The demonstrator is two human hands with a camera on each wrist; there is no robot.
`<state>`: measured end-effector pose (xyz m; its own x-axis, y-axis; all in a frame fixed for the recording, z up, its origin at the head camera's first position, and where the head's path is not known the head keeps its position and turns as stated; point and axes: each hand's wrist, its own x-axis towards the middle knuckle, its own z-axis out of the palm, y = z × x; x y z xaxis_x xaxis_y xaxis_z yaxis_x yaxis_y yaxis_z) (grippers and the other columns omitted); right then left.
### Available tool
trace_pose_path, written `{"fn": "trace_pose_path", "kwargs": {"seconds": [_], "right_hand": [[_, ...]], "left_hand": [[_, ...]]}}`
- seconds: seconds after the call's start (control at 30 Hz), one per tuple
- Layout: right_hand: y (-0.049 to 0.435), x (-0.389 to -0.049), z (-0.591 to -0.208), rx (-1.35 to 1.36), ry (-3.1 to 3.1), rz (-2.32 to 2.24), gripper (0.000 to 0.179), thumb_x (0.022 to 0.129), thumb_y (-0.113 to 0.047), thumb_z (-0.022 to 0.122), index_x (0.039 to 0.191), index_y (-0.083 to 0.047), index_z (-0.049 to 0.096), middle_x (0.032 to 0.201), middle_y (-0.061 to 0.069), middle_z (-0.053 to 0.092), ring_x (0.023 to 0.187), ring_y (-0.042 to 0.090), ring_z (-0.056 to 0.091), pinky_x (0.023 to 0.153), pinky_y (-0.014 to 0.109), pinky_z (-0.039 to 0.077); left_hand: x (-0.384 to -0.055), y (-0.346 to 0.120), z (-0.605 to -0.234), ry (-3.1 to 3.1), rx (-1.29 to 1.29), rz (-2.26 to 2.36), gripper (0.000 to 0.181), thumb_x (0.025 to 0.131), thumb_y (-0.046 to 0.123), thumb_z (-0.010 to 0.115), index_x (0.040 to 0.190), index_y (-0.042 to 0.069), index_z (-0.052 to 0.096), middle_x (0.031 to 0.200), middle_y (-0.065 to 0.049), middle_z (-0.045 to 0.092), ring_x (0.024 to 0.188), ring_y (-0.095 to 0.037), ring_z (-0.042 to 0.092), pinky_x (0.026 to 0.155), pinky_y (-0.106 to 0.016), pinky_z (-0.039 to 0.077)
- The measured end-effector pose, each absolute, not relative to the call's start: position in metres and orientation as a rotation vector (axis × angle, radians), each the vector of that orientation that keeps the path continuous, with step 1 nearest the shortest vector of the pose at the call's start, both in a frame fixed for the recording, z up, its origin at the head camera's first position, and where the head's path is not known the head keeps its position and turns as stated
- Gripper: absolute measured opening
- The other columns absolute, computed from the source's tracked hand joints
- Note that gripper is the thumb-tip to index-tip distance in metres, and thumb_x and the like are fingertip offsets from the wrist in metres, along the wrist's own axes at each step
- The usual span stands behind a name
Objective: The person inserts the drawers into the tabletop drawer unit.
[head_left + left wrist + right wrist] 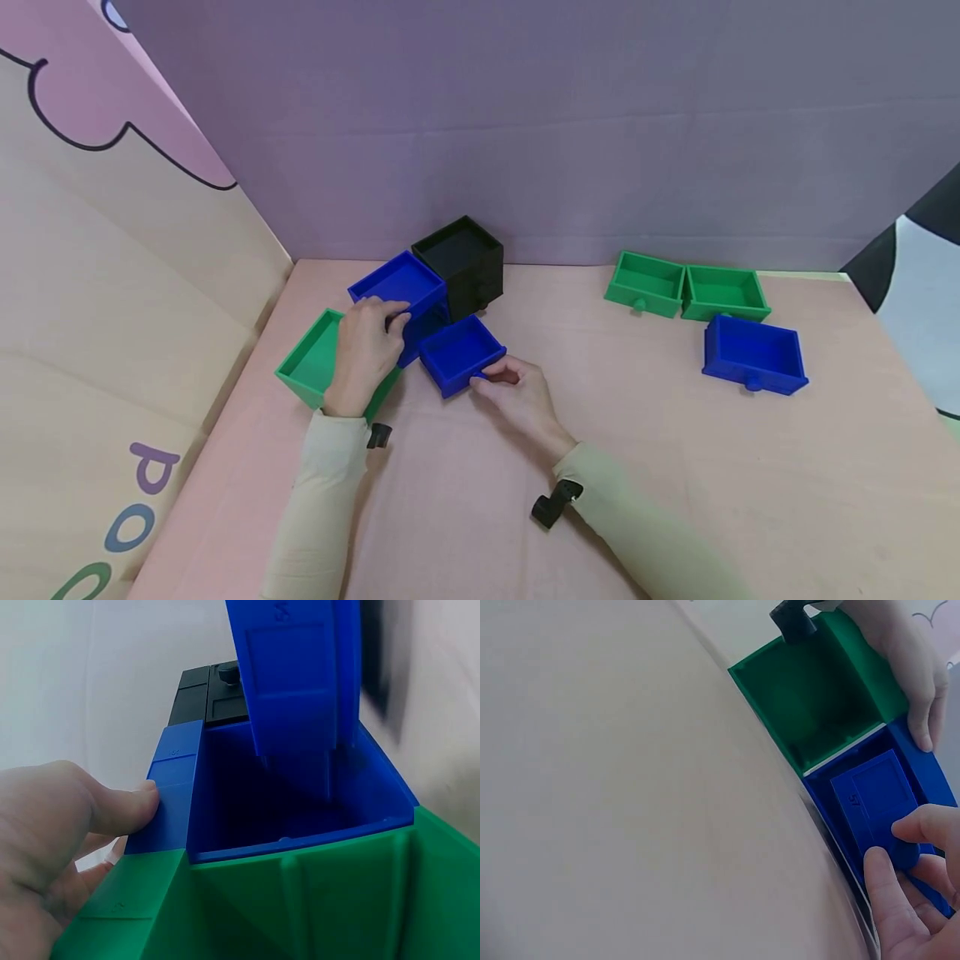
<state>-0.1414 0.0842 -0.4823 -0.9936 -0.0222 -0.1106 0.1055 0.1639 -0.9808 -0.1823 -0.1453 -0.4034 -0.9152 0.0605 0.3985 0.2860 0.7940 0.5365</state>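
Note:
My right hand (521, 396) pinches the round knob of a small blue drawer (461, 354). That drawer is tilted in front of the open front of a blue drawer housing (401, 283); in the right wrist view the drawer's front panel (877, 799) faces the camera. My left hand (363, 346) holds the top front edge of the blue housing, its thumb (131, 810) on the blue top panel. A green housing (311, 362) with an open front stands against the blue one, partly hidden by the left hand and wrist. Behind them is a black housing (480, 271).
Two green drawers (648, 283) (727, 292) lie side by side at the back right. Another blue drawer (753, 354) lies just in front of them. A grey-purple backdrop (570, 167) rises behind the pink tabletop (645, 433), and a pale printed panel (112, 275) stands at left.

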Motion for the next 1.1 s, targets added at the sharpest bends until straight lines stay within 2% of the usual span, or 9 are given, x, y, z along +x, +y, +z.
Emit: {"fn": "trace_pose_path", "kwargs": {"seconds": [0.27, 0.83, 1.1], "right_hand": [[0.073, -0.145, -0.482, 0.078, 2.340, -1.956, 0.014, 0.089, -0.008, 0.085, 0.099, -0.002, 0.076, 0.107, 0.015, 0.078, 0.092, 0.017, 0.072, 0.083, 0.022, 0.054], [0.056, -0.155, -0.486, 0.017, 2.346, -1.942, 0.013, 0.087, -0.009, 0.086, 0.092, -0.005, 0.075, 0.101, 0.011, 0.079, 0.085, 0.013, 0.073, 0.079, 0.020, 0.057], [0.051, -0.159, -0.485, -0.011, 2.370, -1.882, 0.012, 0.089, -0.012, 0.085, 0.094, -0.006, 0.076, 0.103, 0.011, 0.080, 0.090, 0.016, 0.074, 0.084, 0.025, 0.057]], "left_hand": [[-0.182, -0.144, -0.404, -2.630, -0.247, -0.859, 0.021, 0.102, 0.008, 0.070, 0.117, 0.000, 0.081, 0.102, -0.021, 0.078, 0.085, -0.034, 0.068, 0.068, -0.040, 0.051], [-0.181, -0.143, -0.404, -2.594, -0.224, -0.838, 0.019, 0.101, 0.008, 0.072, 0.114, 0.000, 0.082, 0.101, -0.021, 0.079, 0.085, -0.035, 0.069, 0.067, -0.042, 0.052], [-0.182, -0.143, -0.403, -2.620, -0.208, -0.824, 0.020, 0.102, 0.009, 0.071, 0.116, 0.001, 0.082, 0.102, -0.020, 0.078, 0.089, -0.036, 0.070, 0.071, -0.044, 0.055]]}}
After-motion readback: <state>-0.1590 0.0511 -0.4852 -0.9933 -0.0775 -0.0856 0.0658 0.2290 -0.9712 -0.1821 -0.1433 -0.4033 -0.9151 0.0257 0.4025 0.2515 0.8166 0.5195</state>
